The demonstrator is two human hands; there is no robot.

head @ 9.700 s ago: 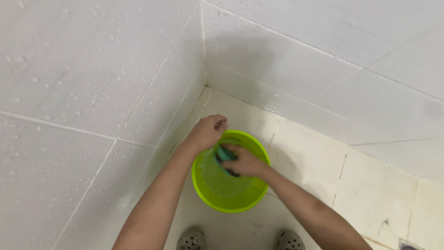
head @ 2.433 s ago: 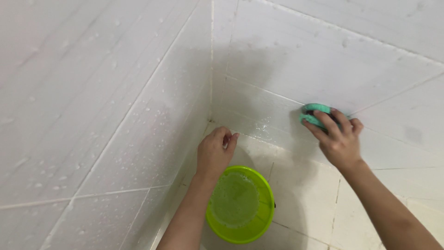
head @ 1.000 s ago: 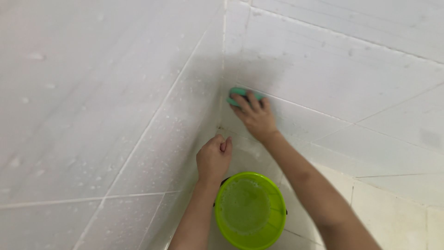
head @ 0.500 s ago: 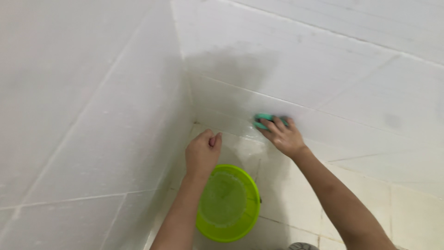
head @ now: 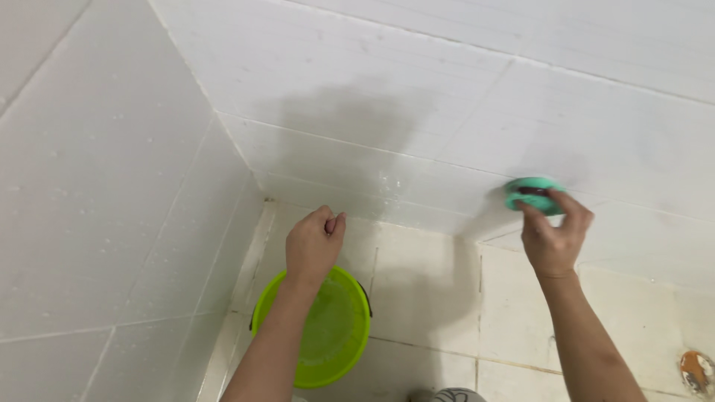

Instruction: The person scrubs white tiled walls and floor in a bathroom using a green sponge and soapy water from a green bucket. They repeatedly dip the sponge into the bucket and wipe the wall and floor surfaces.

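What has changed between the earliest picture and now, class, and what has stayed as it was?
The right hand lifted the green scrubber out of the lime bucket and swept it along the white wall tile, into the corner and back out to the right. The left hand stayed loosely closed above the bucket, which stayed on the floor.

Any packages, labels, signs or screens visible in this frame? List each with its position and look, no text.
None in view: no package, label, sign or screen.
What shows instead:
right hand pressing a round green scrubber to the white tiled wall.
left hand, loosely closed, above a round lime-green bucket on the floor.
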